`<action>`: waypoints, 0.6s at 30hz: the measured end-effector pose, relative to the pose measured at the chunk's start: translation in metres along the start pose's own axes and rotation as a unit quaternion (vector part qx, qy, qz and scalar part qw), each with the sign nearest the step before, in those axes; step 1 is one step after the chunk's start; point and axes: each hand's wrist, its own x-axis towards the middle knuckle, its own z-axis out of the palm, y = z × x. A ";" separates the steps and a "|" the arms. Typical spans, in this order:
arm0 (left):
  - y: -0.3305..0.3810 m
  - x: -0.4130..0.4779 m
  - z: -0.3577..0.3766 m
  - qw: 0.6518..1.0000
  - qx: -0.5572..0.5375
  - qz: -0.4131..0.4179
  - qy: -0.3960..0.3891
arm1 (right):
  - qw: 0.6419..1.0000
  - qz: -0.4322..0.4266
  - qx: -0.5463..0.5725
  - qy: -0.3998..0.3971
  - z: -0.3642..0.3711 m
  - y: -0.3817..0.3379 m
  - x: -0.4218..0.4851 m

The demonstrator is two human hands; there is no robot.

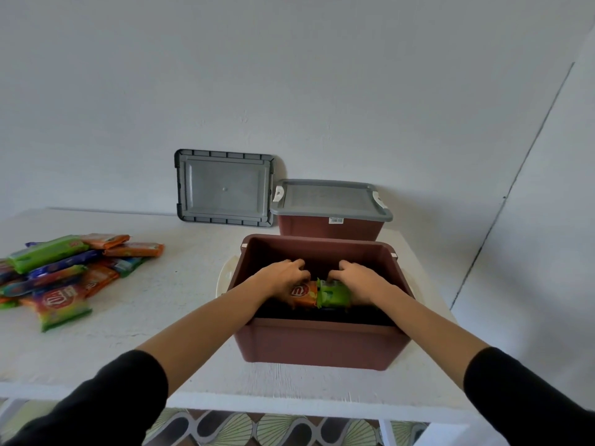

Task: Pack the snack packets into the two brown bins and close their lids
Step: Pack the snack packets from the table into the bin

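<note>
An open brown bin (pixel 322 344) stands on the white table in front of me. Both my hands reach down inside it. My left hand (pixel 285 275) grips an orange snack packet (pixel 301 296). My right hand (pixel 357 280) grips a green snack packet (pixel 333 294) beside it. Behind stands a second brown bin (pixel 328 228) with its grey lid (pixel 330 199) on. A loose grey lid (pixel 223 187) leans against the wall. A pile of several snack packets (pixel 64 275) lies at the table's left.
A white wall rises right behind the bins. The table's front edge (pixel 289 403) runs below my forearms, with a patterned floor underneath. A cream latch handle (pixel 227 273) hangs at the open bin's left side.
</note>
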 end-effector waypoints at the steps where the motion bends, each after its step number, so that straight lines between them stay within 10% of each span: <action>1: 0.001 0.000 -0.001 1.000 -0.010 -0.002 0.007 | 1.000 0.008 0.009 0.005 0.000 0.000 0.000; 10: 0.003 -0.008 -0.009 0.997 -0.069 -0.032 0.013 | 0.994 0.054 0.084 0.034 -0.009 -0.009 0.000; 18: -0.065 -0.083 -0.061 0.919 -0.277 -0.090 0.266 | 0.961 0.011 0.219 0.167 -0.086 -0.067 0.041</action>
